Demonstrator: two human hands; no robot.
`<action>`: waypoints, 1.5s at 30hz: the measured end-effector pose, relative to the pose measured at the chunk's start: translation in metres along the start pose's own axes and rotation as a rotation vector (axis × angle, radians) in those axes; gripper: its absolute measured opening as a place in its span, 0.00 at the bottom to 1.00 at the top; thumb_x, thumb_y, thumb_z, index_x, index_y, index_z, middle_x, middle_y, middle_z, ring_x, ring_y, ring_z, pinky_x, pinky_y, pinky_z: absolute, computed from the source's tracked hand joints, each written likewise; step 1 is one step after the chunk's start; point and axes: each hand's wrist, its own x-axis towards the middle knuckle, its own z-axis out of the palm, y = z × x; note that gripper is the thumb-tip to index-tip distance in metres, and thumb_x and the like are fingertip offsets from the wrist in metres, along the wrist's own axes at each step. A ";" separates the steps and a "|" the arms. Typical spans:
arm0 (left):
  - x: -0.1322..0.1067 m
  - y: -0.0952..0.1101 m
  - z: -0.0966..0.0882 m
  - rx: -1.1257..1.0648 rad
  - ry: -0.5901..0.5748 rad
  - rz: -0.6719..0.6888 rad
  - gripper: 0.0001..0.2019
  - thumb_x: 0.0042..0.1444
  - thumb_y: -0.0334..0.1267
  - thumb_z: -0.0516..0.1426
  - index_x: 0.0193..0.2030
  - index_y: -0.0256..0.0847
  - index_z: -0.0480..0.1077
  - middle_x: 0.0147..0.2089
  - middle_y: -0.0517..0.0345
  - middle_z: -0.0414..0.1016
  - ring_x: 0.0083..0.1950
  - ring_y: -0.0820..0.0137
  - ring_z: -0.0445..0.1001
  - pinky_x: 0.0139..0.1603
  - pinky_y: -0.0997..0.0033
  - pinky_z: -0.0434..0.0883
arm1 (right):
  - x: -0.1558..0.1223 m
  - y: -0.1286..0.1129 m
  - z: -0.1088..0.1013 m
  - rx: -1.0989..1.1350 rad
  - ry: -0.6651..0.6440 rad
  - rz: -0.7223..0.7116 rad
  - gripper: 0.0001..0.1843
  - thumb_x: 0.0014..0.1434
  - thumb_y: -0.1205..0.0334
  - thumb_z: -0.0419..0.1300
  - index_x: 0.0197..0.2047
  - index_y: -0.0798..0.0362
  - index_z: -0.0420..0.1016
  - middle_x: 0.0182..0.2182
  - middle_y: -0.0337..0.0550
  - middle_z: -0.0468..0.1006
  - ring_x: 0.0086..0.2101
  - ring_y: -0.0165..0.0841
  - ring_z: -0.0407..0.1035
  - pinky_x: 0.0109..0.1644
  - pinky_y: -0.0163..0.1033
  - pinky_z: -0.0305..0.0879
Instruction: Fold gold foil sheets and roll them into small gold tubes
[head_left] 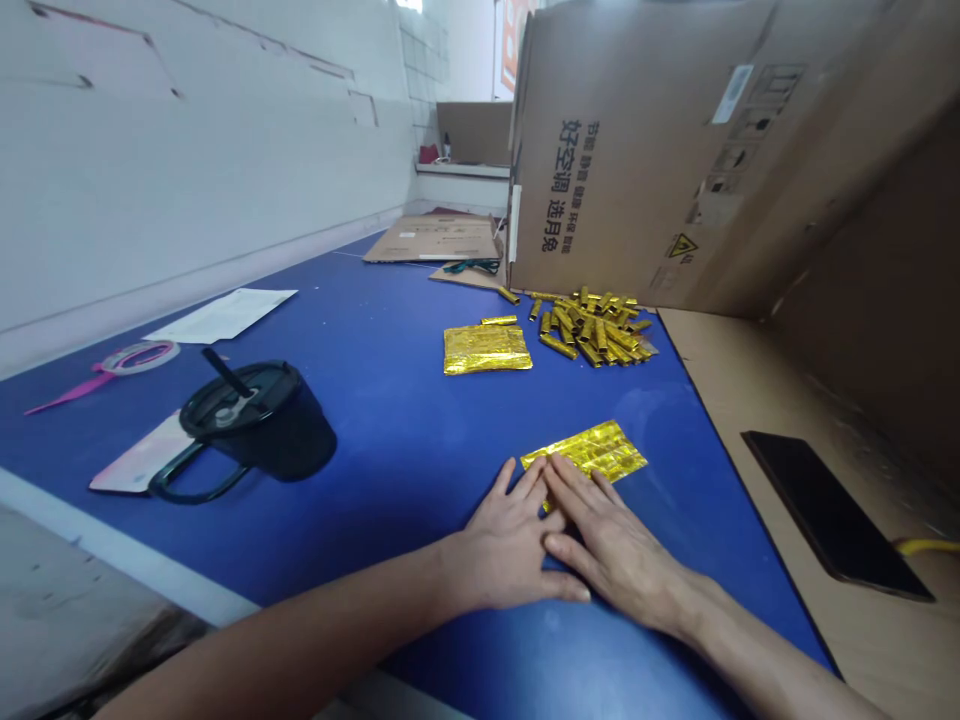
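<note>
A flat sheet of creased gold foil paper [611, 447] lies on the blue table in front of me. My left hand [504, 548] rests palm down at its near left edge, fingers stretched out and holding nothing. Beside it, my right hand [619, 540] also lies flat, its extended fingertips on the foil and touching or overlapping the left fingers. The near part of the sheet is hidden beneath both hands. Farther back sits a flat stack of gold foil sheets [487, 350]. Behind it to the right is a heap of small rolled gold foil tubes [596, 330].
A dark lidded mug with a straw [292, 430] stands at left, near a white paper [225, 315] and a pink-and-white looped item [135, 360]. A large cardboard box [615, 200] rises behind the tubes. A black phone-like slab [832, 510] lies on cardboard at right.
</note>
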 end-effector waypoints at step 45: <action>-0.010 0.022 -0.010 0.108 0.057 0.124 0.36 0.46 0.57 0.54 0.54 0.30 0.59 0.56 0.39 0.59 0.59 0.55 0.53 0.59 0.61 0.51 | -0.006 0.016 -0.008 0.079 0.140 0.016 0.26 0.61 0.54 0.42 0.59 0.59 0.54 0.57 0.51 0.59 0.57 0.34 0.50 0.58 0.45 0.50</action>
